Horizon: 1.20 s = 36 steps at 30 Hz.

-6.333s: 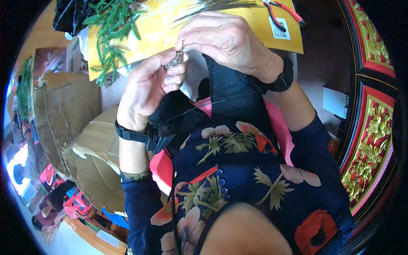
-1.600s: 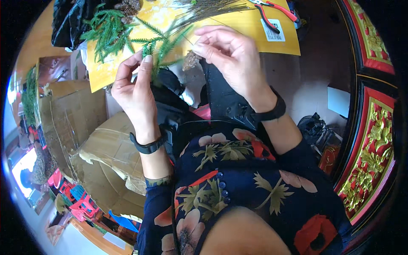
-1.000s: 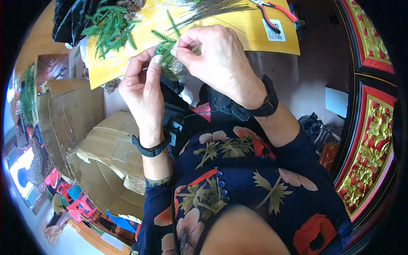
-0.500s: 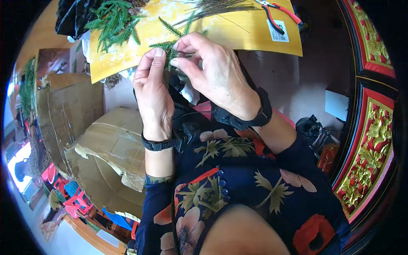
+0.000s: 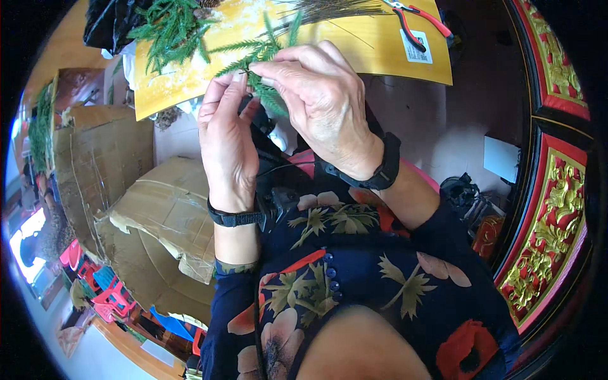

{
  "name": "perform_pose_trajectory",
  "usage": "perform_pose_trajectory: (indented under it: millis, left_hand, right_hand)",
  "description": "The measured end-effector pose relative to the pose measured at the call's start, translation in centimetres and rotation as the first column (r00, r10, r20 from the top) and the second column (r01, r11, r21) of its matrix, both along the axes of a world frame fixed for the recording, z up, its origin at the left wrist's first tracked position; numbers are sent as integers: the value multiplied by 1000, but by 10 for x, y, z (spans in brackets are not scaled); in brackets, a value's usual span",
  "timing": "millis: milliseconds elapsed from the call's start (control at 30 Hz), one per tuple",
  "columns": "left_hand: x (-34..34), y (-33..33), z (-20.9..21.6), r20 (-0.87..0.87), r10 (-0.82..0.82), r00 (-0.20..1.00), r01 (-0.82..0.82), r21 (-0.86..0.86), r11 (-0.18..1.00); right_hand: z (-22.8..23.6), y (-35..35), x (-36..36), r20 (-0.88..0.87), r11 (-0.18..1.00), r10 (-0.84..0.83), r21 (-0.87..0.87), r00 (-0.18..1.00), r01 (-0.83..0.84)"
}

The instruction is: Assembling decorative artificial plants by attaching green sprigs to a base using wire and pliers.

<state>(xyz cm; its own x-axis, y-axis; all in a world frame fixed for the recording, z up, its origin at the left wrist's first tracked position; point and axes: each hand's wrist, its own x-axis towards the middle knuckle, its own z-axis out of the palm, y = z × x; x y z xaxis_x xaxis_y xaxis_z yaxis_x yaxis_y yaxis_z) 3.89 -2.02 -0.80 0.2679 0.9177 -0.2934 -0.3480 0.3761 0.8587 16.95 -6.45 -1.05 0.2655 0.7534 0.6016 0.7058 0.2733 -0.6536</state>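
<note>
Both my hands meet above the near edge of a yellow board (image 5: 190,88). Between them is an artificial green pine sprig (image 5: 265,52), its needled branches fanning out past my fingers. My left hand (image 5: 227,130) pinches the sprig's stem end between thumb and forefinger. Close against it, my right hand (image 5: 323,104) has its thumb and fingertips pressed together at the same dark stem. Whether a thin wire also lies in that pinch is too small to tell. A pile of similar green sprigs (image 5: 171,35) lies on the board to the left.
Thin dark wires (image 5: 329,9) lie at the board's far side, beside red-and-black handled pliers (image 5: 421,22). A black plastic bag (image 5: 111,25) sits at the far left. Torn cardboard (image 5: 168,209) stands left of me. At right is a carved red-and-gold panel (image 5: 551,228).
My right hand has turned and its fingertips have closed in beside my left thumb. The sprig has swung, so more of its branches now show above and below my fingers.
</note>
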Motion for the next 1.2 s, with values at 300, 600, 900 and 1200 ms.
perform_pose_trajectory:
  millis: [300,600,900,1200]
  left_hand:
    - [6,-3,8,16,16,1000,-15,-38,999]
    - [8,-4,11,-47,92,995,-95,-70,993]
    - [9,-6,8,8,103,995,-103,115,988]
    - [13,-12,0,-169,102,980,-44,321,946]
  right_hand:
    - [-4,1,-3,-46,1000,14,23,999,-13]
    - [-9,1,-7,-79,999,-1,39,997,5]
    - [-8,2,-6,-83,999,33,40,996,-29]
    - [-5,0,2,-73,998,36,44,997,-33]
